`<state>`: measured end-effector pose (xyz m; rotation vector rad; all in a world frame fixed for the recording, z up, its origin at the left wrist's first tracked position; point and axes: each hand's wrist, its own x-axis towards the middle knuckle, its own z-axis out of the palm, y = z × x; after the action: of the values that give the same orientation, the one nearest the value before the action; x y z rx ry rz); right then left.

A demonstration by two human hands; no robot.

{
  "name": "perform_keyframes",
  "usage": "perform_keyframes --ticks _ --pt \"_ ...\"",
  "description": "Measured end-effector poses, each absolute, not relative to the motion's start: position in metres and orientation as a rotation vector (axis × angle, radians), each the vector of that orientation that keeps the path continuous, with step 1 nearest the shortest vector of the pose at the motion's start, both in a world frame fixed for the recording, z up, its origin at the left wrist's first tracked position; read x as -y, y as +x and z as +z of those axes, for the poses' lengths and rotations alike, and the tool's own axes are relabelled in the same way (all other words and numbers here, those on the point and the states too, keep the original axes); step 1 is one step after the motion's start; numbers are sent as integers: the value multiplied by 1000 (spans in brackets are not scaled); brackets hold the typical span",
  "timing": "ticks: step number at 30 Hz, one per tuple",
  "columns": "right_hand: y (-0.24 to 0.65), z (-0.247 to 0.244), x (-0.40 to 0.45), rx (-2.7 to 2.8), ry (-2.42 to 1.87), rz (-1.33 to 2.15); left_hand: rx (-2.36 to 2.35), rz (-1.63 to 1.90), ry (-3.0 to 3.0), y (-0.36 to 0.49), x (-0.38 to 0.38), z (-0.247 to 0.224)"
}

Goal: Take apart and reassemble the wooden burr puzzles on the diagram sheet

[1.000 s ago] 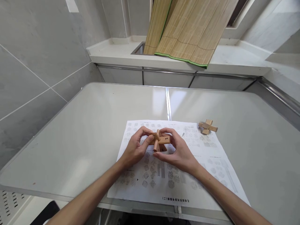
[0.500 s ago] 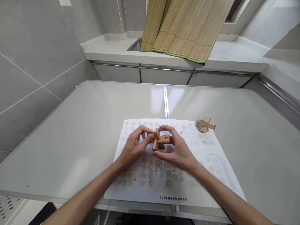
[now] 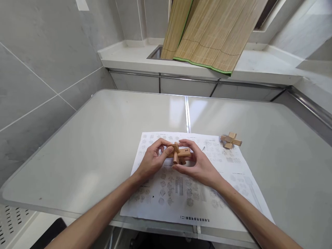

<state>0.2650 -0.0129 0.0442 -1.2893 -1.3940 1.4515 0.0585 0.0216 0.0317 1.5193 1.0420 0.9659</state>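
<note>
Over the printed sheet point(image 3: 155, 207), several interlocked wooden pieces form a small puzzle point(image 3: 184, 152), with a dark "2" on the piece pointing right. The thumb and fingers of my left hand point(image 3: 153, 159) pinch its left side. My right hand point(image 3: 201, 166) curves around the right side, its fingers behind the puzzle and its thumb near the bottom front; the fingertips there are partly hidden. A second wooden assembly point(image 3: 229, 140), cross-shaped, rests at the sheet's upper right corner.
The pale table point(image 3: 90, 138) has a metal seam point(image 3: 187, 114) down its middle. Behind it stands a white counter point(image 3: 124, 59) with a sink edge point(image 3: 155, 52) and a hanging bamboo mat point(image 3: 210, 38). A dark object point(image 3: 52, 233) lies below the table at the lower left.
The whole view has shifted slightly, so everything sits a little further right. The held puzzle has turned a little between my hands; both hands keep about the same grip.
</note>
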Motion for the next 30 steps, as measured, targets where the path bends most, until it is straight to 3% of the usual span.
perform_keyframes --ticks 21,30 --pt "264 50 16 1492 -1317 1429 -967 996 1477 55 -21 27" --pt "266 44 19 1564 -1304 1223 -919 992 1460 57 -20 37"
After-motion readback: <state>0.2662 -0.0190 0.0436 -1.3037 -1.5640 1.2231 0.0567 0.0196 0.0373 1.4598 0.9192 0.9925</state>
